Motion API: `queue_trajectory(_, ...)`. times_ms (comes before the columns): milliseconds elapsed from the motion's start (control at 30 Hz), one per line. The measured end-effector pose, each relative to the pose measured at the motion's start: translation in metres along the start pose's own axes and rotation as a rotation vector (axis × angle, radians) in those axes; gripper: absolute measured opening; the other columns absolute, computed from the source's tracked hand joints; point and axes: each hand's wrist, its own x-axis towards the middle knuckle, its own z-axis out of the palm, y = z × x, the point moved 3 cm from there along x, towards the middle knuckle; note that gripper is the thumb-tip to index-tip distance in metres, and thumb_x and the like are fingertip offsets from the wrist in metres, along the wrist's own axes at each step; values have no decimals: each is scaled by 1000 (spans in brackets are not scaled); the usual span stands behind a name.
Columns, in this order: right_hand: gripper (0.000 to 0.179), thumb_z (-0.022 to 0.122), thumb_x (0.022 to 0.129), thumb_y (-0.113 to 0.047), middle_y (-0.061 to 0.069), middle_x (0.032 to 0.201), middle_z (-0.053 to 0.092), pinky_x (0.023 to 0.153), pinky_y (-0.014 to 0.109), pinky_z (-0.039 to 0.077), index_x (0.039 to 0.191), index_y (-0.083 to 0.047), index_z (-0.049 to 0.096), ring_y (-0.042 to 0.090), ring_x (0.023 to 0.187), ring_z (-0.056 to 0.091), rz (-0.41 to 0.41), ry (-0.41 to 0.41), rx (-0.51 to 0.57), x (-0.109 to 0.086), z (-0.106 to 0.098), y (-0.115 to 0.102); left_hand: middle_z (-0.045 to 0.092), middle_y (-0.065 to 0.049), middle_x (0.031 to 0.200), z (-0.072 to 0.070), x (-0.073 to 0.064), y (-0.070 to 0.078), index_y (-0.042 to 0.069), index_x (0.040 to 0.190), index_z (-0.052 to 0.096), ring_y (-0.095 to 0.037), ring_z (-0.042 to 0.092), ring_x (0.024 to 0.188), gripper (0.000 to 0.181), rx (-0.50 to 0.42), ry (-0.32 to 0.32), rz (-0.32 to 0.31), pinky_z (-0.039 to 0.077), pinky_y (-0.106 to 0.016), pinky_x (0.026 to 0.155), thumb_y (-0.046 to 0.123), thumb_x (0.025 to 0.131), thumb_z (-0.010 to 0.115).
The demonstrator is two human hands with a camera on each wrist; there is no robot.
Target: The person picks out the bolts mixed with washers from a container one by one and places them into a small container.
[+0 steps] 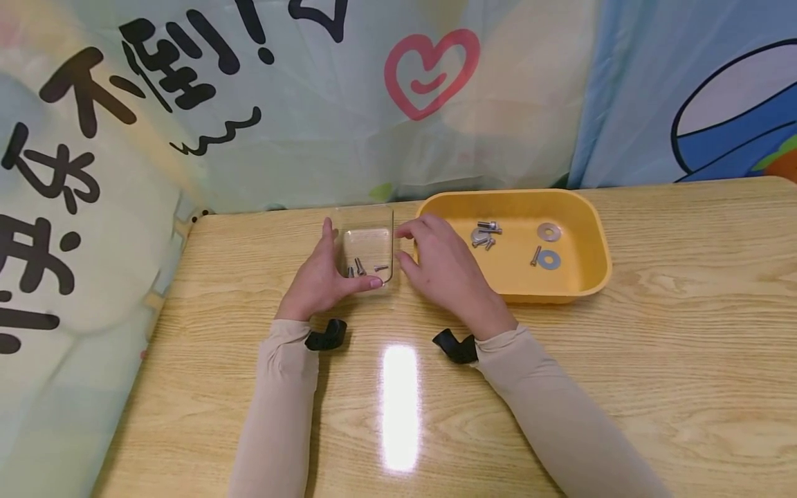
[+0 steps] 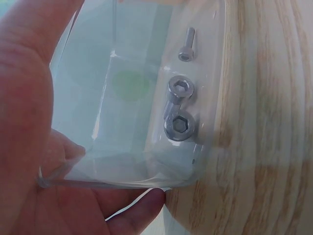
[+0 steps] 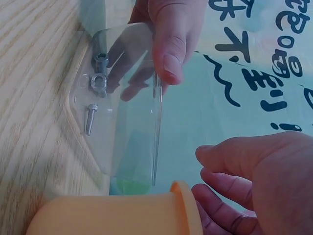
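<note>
My left hand grips a clear plastic box, the thumb along its near rim and the fingers around its left side. Inside lie a small socket-head screw and two larger socket-head screws, their hex recesses showing in the left wrist view. Between the box and a yellow tray, my right hand hovers at the tray's left rim. Its fingers are loosely bent, with a gap between thumb and forefinger and nothing visible between them in the right wrist view.
In the tray are a cluster of screws on a washer at the left, plus two flat washers and a single screw at the right. A printed cloth hangs behind the wooden table. Black wrist mounts sit at both cuffs.
</note>
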Motion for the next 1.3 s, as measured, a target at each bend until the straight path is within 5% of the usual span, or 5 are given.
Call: queue_trajectory(1300,30,67,97,-19,11,116,59,84,42,49,121,-3,66,27,98,54,68,9,3,-6,-16,9,17,-15,166,0,0,0,6,160,-12,-32,22,150,139,11,-8,-11,29,-48,117,53,74,86)
